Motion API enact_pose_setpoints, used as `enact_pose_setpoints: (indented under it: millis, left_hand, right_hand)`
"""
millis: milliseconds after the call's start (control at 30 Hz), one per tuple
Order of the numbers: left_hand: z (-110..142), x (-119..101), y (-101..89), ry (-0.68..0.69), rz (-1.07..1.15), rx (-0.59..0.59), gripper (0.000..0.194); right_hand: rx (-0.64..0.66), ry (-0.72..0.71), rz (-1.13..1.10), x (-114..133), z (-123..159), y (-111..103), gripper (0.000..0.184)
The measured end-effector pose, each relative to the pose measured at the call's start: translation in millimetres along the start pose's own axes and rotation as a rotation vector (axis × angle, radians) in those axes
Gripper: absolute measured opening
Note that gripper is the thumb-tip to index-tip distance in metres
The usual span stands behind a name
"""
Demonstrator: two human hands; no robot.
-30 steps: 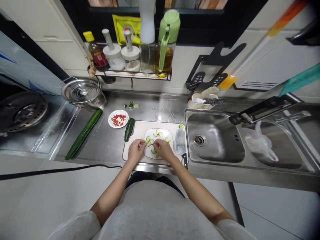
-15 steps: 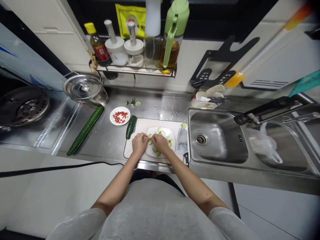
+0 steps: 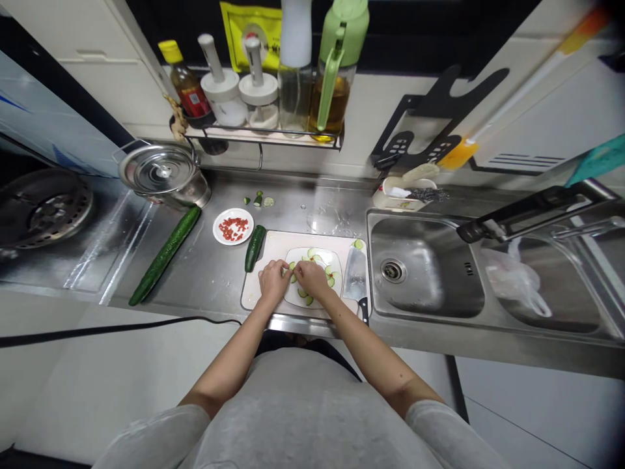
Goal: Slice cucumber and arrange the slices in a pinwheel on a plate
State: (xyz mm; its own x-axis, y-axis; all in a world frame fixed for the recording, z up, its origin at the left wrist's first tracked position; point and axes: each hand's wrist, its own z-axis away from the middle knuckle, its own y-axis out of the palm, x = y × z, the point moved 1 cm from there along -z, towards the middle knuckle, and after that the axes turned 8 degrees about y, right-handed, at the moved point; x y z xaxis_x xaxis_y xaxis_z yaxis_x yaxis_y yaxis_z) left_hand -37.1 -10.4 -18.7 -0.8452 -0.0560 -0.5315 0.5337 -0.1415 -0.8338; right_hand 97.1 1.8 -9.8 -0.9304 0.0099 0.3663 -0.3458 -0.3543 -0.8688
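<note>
A squarish white plate (image 3: 326, 298) lies on the white cutting board (image 3: 252, 298), with thin cucumber slices (image 3: 305, 297) laid on it in small fanned groups, some with red bits at the centre. At the plate's left edge my left hand (image 3: 273, 280) has its fingertips closed at a cucumber slice. My right hand (image 3: 312, 279) is pinched just beside it, fingertips almost meeting the left ones. Whatever is in the right pinch is too small to make out. To the right, a cleaver (image 3: 355, 273) lies on the board near a round slice (image 3: 359, 244).
A cut cucumber piece (image 3: 255, 249) rests at the board's left edge. Beyond it are a small plate (image 3: 217, 229) of red bits, cucumber ends (image 3: 258, 200), a long cucumber (image 3: 166, 255) and a lidded pot (image 3: 163, 172). The sink (image 3: 424, 267) is on the right.
Both hands stay at the plate's left edge, with only slight finger movement. The whole view has shifted a little; nothing else has visibly moved.
</note>
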Motion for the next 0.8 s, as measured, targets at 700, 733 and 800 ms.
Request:
enact_pose_setpoints:
  millis: [700,733,800]
  left_hand:
    - [-1,2,-8.4,-0.01,0.097,-0.066,0.012]
    - [-1,3,-8.3,-0.009,0.11,-0.076,0.011]
    - [-1,6,-9.0,-0.007,0.157,-0.112,0.011]
  right_hand:
    - [-0.018,0.063,-0.094,-1,1,-8,0.015]
    - [-0.025,0.06,-0.103,0,0,-8,0.015]
    - [-0.059,0.068,-0.15,-3,-1,-13,0.015]
